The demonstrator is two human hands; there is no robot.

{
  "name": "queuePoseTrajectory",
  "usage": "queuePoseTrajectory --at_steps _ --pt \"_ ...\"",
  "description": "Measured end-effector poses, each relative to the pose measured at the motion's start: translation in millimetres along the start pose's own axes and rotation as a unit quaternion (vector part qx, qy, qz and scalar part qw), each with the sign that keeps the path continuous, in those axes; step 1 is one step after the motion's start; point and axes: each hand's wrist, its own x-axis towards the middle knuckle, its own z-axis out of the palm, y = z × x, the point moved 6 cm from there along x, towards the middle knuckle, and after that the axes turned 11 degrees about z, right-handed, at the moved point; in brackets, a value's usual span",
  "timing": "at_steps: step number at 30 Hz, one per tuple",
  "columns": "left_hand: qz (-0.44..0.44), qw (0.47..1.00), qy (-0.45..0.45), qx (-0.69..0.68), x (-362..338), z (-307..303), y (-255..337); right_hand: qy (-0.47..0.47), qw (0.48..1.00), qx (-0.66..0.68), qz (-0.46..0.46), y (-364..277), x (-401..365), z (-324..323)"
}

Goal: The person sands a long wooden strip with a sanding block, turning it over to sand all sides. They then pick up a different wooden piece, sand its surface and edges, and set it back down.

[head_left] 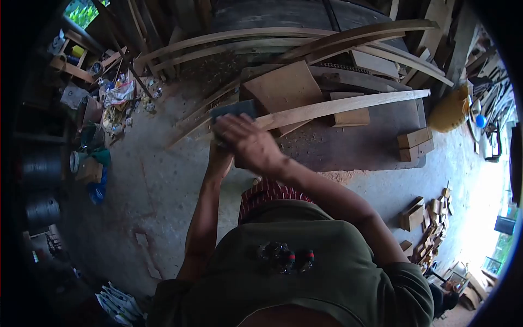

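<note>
A long, pale, slightly curved wooden strip (348, 103) runs from my hands to the right, over the low work table (376, 147). My right hand (248, 143) lies over the strip's left end, pressed on a dark flat block (234, 110), its fingers blurred. Lower and to the left, my left hand (219, 158) is at the strip's end, mostly covered by my right hand, so its fingers are hidden. A wide brown board (283, 90) leans behind the strip, and a small wood block (350, 117) sits under it.
Long curved wooden pieces (234, 37) lie beyond the table. Stacked wood blocks (415, 144) stand at its right corner. A yellow sack (451, 111) is farther right. Wood offcuts (433, 229) cover the floor at lower right, and clutter (117, 98) lies at left.
</note>
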Motion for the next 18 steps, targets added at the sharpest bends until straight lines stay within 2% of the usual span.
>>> queuePoseTrajectory --at_steps 2,3,4,5,7,8,9,10,13,14,15,16,18 --pt "-0.007 0.998 0.010 0.057 1 -15 2 0.007 1.000 -0.004 -0.005 -4 1 -13" --pt "-0.002 0.998 -0.042 0.053 5 -16 4 0.010 1.000 -0.009 -0.015 -2 -1 -18" --pt "0.003 0.995 -0.091 0.048 7 -17 6 0.022 0.997 -0.074 -0.008 23 -8 -27" --pt "-0.026 0.989 -0.123 0.084 6 -13 15 0.047 0.996 -0.072 0.026 50 -16 -38" --pt "-0.021 0.990 -0.115 0.073 3 -21 13 0.067 0.984 -0.057 0.154 108 -34 -75" --pt "-0.020 0.991 -0.117 0.065 2 -23 10 0.112 0.972 -0.144 0.146 135 -45 -86" --pt "-0.014 0.991 -0.119 0.055 2 -22 9 0.164 0.948 -0.148 0.229 142 -48 -97" --pt "-0.014 0.991 -0.124 0.052 3 -21 6 0.166 0.947 -0.151 0.231 140 -48 -95" --pt "-0.027 0.986 -0.152 0.056 6 -14 1 0.049 0.983 -0.123 0.130 85 -24 -41" --pt "-0.009 0.979 -0.142 0.145 7 -14 1 0.018 0.987 -0.139 0.077 41 -10 -32" --pt "0.011 0.963 -0.133 0.232 9 -14 1 0.012 0.996 -0.093 -0.002 7 -1 -11" --pt "0.010 0.962 -0.152 0.227 12 -9 -3 -0.032 0.999 -0.039 -0.018 -24 8 -2" --pt "0.075 0.952 -0.163 0.250 19 -11 -11 -0.031 0.998 -0.046 -0.007 -33 15 -6"
